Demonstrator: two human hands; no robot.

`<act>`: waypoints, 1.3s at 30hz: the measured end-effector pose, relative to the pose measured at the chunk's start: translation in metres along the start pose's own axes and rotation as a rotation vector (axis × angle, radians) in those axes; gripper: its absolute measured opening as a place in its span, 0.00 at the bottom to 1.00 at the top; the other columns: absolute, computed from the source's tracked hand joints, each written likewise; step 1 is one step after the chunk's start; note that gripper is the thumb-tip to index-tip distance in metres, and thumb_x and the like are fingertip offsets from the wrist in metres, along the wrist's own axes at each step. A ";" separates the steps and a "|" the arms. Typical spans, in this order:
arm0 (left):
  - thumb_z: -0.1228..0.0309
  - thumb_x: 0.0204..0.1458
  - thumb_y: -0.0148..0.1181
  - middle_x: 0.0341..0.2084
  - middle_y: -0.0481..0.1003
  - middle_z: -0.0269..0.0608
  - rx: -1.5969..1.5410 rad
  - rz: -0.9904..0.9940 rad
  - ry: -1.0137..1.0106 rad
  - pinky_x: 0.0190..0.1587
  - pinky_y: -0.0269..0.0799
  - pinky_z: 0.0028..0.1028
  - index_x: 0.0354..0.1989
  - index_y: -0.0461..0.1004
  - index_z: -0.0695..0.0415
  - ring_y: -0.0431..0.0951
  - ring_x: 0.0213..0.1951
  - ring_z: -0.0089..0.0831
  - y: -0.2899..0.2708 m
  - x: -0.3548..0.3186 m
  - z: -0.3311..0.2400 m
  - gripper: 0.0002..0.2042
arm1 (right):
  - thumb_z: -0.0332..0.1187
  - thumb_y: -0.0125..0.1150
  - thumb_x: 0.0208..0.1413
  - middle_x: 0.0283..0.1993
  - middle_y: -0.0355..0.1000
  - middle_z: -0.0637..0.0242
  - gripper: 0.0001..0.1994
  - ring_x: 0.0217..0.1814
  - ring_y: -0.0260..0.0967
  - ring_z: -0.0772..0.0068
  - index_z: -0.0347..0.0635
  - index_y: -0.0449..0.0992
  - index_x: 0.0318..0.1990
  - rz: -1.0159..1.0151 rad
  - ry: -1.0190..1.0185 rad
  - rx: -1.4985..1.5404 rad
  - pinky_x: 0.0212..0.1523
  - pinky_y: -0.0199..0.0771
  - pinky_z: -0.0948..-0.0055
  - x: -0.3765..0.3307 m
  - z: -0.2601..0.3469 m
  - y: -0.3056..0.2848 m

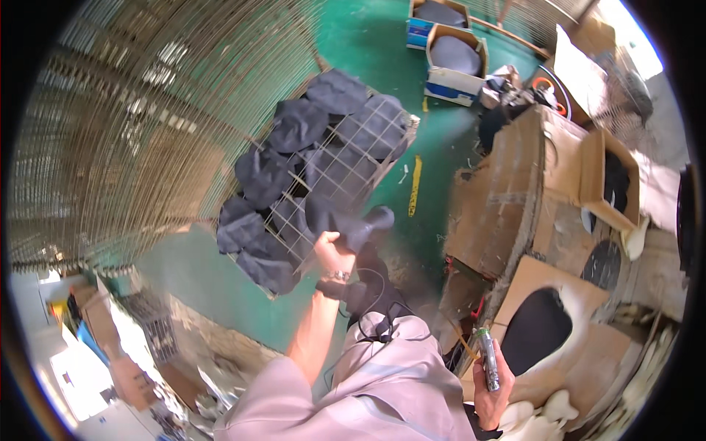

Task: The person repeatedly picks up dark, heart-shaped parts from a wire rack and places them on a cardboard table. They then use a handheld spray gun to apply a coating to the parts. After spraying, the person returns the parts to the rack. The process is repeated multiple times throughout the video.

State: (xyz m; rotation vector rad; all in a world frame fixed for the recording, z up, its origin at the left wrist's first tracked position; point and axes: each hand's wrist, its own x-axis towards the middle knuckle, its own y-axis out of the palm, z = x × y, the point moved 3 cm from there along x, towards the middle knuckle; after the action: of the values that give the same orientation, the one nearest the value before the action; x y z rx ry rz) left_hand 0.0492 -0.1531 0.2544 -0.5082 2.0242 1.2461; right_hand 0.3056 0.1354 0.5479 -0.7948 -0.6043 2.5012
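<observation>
Green floor; left hand gripping dark cloth

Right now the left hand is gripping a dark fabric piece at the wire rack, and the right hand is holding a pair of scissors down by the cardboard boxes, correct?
Not quite. In the head view the right hand holds a slim spray can, not scissors, down by the cardboard boxes. The rest stands: the left hand grips a dark fabric piece at the wire rack.

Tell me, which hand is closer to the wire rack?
Left. The left hand grips dark cloth right at the wire rack; the right hand holds a spray can far off, lower right.
</observation>
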 end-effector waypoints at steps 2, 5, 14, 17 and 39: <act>0.72 0.39 0.57 0.43 0.77 0.41 -0.102 -0.089 0.042 0.61 0.70 0.47 0.40 0.73 0.57 0.77 0.49 0.44 -0.020 0.035 -0.033 0.15 | 0.25 0.60 0.58 0.38 0.73 0.69 0.26 0.38 0.65 0.79 0.29 0.70 0.66 0.056 0.015 -0.034 0.43 0.70 0.77 0.022 0.015 0.021; 0.71 0.39 0.57 0.47 0.76 0.42 -0.117 -0.060 0.185 0.63 0.69 0.48 0.41 0.74 0.58 0.76 0.52 0.44 -0.019 0.067 -0.083 0.17 | 0.24 0.61 0.57 0.38 0.74 0.70 0.27 0.38 0.66 0.79 0.31 0.70 0.66 0.122 0.052 -0.092 0.43 0.70 0.78 0.054 0.033 0.052; 0.74 0.40 0.54 0.55 0.77 0.48 -0.369 -0.344 0.493 0.65 0.68 0.52 0.53 0.75 0.62 0.74 0.59 0.51 -0.178 0.167 -0.158 0.26 | 0.22 0.62 0.58 0.39 0.76 0.68 0.26 0.36 0.66 0.79 0.34 0.71 0.66 0.278 0.046 -0.367 0.41 0.71 0.77 0.143 0.049 0.154; 0.75 0.37 0.53 0.56 0.76 0.49 -0.412 -0.455 0.470 0.66 0.66 0.55 0.54 0.75 0.62 0.73 0.61 0.52 -0.263 0.206 -0.134 0.28 | 0.22 0.63 0.58 0.37 0.75 0.68 0.26 0.35 0.65 0.80 0.34 0.71 0.66 0.282 -0.004 -0.489 0.40 0.70 0.77 0.167 0.017 0.178; 0.64 0.60 0.66 0.37 0.81 0.38 1.067 0.178 -0.443 0.28 0.75 0.26 0.64 0.70 0.55 0.82 0.31 0.29 -0.158 0.226 0.079 0.24 | 0.27 0.61 0.58 0.48 0.79 0.46 0.25 0.49 0.80 0.53 0.33 0.73 0.64 -0.273 0.141 -0.135 0.52 0.77 0.64 0.027 -0.025 0.048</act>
State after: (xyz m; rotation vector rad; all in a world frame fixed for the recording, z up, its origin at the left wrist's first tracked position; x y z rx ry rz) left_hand 0.0241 -0.1490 -0.0315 0.4283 2.0138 0.1870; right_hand 0.2881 0.1182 0.4928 -0.8657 -0.7816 2.1559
